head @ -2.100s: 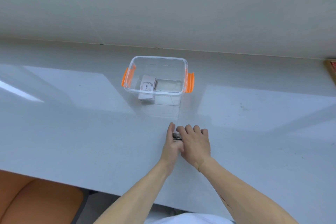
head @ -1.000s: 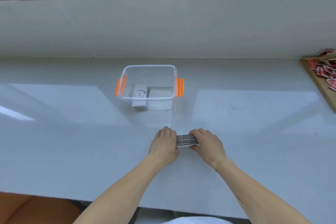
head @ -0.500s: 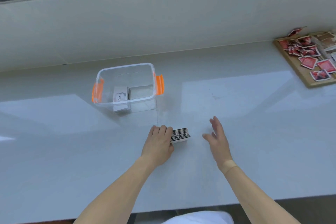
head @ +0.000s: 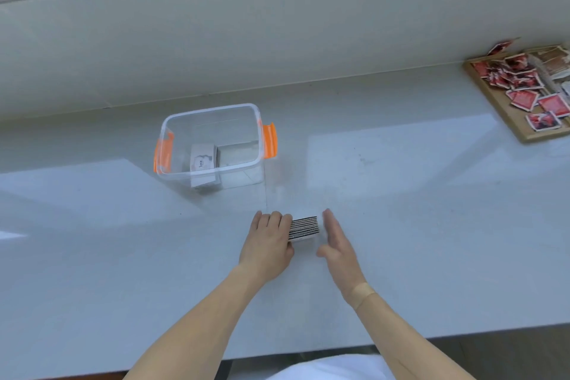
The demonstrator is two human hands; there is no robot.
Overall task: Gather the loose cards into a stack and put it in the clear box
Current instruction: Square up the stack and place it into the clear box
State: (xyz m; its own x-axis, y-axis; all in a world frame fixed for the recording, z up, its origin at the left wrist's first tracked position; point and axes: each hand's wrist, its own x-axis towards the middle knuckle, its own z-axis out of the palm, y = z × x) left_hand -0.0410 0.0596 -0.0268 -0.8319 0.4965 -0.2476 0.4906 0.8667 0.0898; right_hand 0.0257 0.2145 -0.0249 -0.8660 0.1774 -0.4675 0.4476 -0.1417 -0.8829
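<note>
A squared stack of cards (head: 303, 228) is stood on its edge on the counter (head: 401, 225), between the middle and the near edge, with the dark-and-white card edges turned upward. Its left end is gripped by the left hand (head: 269, 241), fingers curled over it. The right hand (head: 336, 239) is held flat and open just beside the stack's right end, with nothing in it; half a second ago it was further off, so it has been brought back in, and the squaring step is judged nearly done. The clear box (head: 212, 145) with orange clips is set behind the stack, toward the far edge; a card inside it is marked "love". Loose red cards (head: 524, 83) are left on a wooden tray (head: 505, 114) at the far right corner.
</note>
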